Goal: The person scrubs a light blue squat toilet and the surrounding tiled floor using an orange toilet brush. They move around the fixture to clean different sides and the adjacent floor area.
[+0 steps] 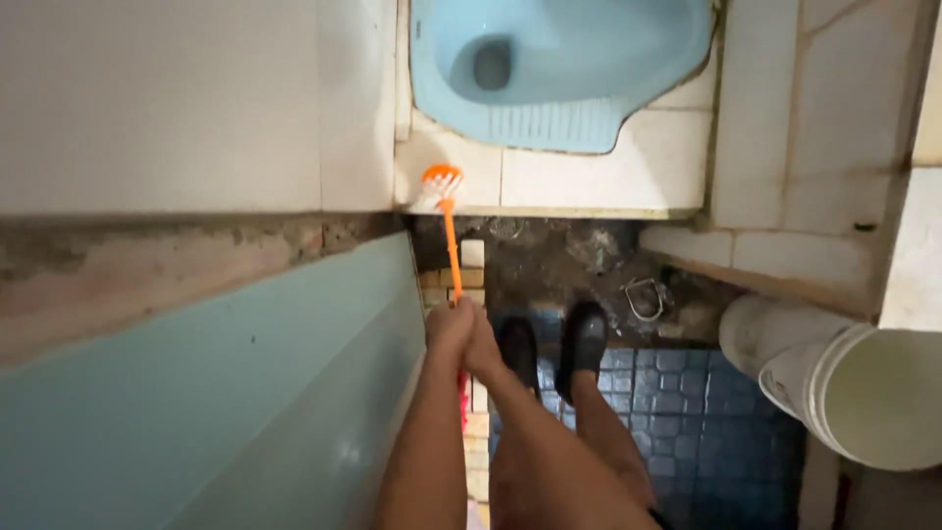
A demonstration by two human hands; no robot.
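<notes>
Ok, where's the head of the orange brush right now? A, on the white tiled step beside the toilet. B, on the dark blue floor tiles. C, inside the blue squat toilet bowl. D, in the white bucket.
A: the orange brush has its head on the white tiled step, short of the blue squat toilet.

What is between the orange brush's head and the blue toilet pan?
Only bare white tile of the raised step lies between the brush head and the blue squat pan, as the head view shows.

A blue squat toilet pan (559,69) sits in a raised white-tiled step (589,182). Below the step lies dark, dirty floor (559,260); right of it, 2 white buckets (844,378).
</notes>
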